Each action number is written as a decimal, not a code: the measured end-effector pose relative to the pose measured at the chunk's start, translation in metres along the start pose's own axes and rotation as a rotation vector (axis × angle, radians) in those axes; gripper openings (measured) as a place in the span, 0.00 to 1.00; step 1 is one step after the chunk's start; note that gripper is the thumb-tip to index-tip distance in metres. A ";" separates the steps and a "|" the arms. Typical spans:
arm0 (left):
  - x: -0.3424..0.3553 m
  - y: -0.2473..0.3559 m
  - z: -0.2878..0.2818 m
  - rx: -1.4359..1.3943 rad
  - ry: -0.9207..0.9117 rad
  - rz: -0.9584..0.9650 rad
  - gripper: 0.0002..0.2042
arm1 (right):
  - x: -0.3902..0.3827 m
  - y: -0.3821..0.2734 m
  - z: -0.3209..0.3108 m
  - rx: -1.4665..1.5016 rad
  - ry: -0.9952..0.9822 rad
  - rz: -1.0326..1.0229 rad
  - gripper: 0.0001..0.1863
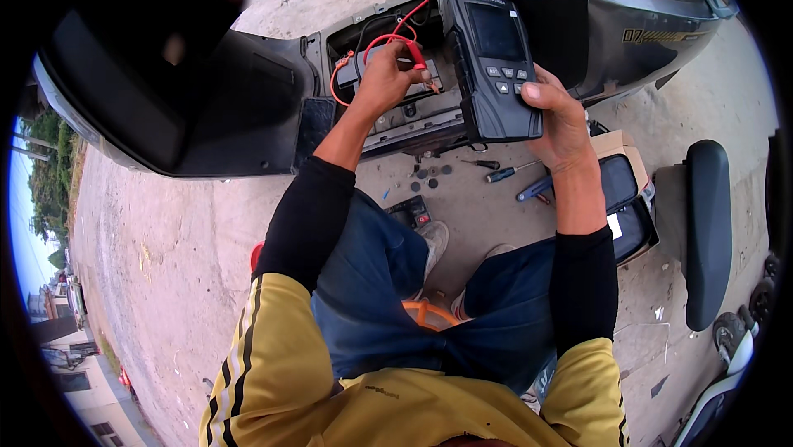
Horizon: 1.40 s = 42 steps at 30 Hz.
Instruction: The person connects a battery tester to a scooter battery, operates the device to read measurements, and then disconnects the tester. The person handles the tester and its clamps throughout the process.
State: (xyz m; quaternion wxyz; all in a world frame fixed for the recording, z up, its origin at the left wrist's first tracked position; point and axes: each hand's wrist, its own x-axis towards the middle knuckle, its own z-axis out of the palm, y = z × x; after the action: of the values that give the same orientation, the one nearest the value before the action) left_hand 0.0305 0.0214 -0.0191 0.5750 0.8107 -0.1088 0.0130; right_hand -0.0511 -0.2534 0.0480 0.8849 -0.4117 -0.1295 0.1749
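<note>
**Tester steadied, probe pinched at the battery bay**

While the right hand (562,116) wraps the lower edge of the black tester (494,63), thumb laid across its buttons, the unit stands propped against the scooter (578,26) body beside the open bay. It looks a rigid plastic block, moderately weighty, with a glass screen worth sparing — best gripped by its sides, low down. The left hand (388,75) is closed on the red probe (415,54), fingers pinching its insulated handle over the battery (372,63). Light and stiff at the tip, the probe trails a limp red lead (388,34) — hold the sleeve, never the wire. Screwdrivers (512,173) lie on the ground below.
</note>
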 end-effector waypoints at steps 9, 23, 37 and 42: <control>-0.003 -0.004 0.007 0.115 -0.006 -0.014 0.16 | -0.002 -0.003 -0.004 -0.013 0.001 0.002 0.35; -0.009 -0.016 0.009 0.158 0.028 0.026 0.18 | -0.004 -0.003 -0.007 -0.028 0.020 -0.004 0.35; 0.000 -0.008 0.000 0.492 -0.090 0.229 0.14 | -0.008 0.002 -0.006 -0.023 0.042 0.011 0.37; -0.004 -0.007 -0.005 0.600 -0.128 0.348 0.14 | -0.015 -0.004 -0.006 -0.012 0.036 0.013 0.39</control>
State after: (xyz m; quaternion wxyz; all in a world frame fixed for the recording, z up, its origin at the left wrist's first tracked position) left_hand 0.0286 0.0283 -0.0243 0.2924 0.9121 -0.2724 0.0914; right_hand -0.0615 -0.2664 0.0461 0.8836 -0.4209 -0.1118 0.1724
